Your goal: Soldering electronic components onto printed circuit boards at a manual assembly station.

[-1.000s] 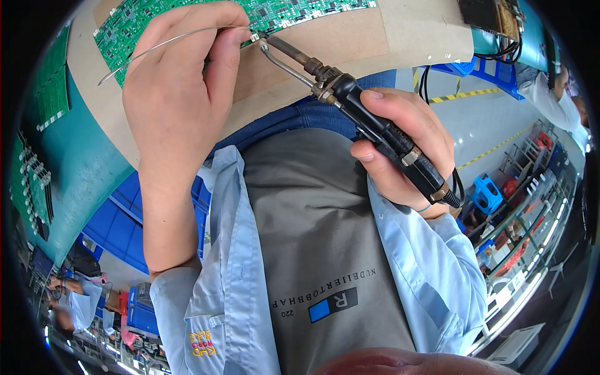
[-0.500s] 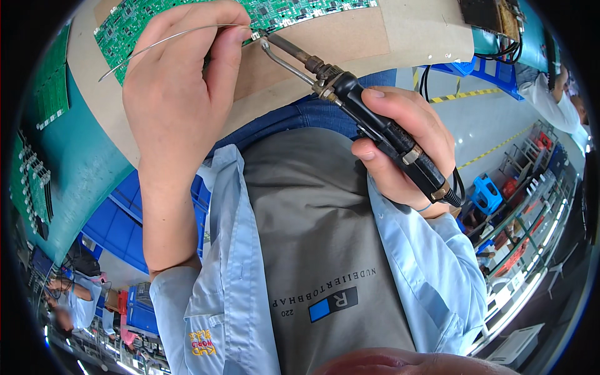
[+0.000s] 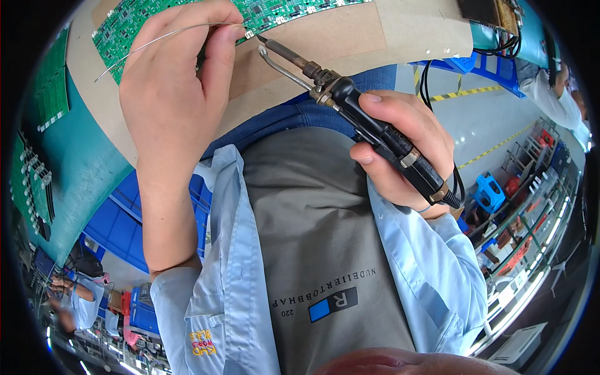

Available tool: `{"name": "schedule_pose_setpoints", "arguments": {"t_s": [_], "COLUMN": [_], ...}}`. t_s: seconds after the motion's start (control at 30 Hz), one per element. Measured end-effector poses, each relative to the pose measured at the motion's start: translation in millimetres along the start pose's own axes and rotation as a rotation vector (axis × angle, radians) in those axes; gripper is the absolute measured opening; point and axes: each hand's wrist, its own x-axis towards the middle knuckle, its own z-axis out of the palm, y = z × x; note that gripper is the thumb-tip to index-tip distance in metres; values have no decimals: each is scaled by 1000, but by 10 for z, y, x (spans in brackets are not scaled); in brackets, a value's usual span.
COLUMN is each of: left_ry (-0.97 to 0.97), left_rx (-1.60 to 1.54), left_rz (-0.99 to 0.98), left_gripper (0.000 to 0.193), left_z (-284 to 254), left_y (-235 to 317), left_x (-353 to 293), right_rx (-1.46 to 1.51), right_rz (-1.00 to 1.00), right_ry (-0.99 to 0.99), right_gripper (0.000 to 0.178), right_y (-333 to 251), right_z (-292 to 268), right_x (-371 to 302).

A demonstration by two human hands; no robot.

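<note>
My left hand (image 3: 178, 87) pinches a thin solder wire (image 3: 164, 38) between thumb and fingertips. One end of the wire reaches a white connector (image 3: 250, 34) on the near edge of a green circuit board (image 3: 281, 14); the other end curves out to the left. My right hand (image 3: 409, 147) is wrapped round the black handle of a soldering iron (image 3: 350, 94), which has a thin metal tube alongside its barrel. The iron's dark tip lies just right of the connector, a small gap from it. Part of the board is hidden behind my left hand.
Brown board sheeting (image 3: 431, 34) lies under the circuit board on a green tabletop (image 3: 100, 169). More circuit boards (image 3: 53, 87) stand at the left. A dark metal block (image 3: 490, 15) with cables sits at the far right. Blue stools and other people are in the background.
The soldering iron's tip has drawn back slightly from the connector, down and to the left. My left hand, with the wire, and the board have shifted a little left.
</note>
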Motion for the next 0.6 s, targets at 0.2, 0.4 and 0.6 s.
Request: {"name": "schedule_pose_setpoints", "arguments": {"t_s": [0.2,0.4,0.6], "left_ry": [-31,40,-26], "left_rx": [2,-10,-46], "left_rz": [-43,72,5], "left_gripper": [6,14,10], "left_z": [8,-47,-85], "left_y": [21,-97,-43], "left_x": [7,-5,21], "right_rx": [-9,5,128], "right_rz": [24,13,82], "right_ry": [1,89,417], "right_gripper": [45,41,38], "right_y": [-58,-83,137], "right_z": [-46,-99,-115], "right_x": [-23,22,240]}}
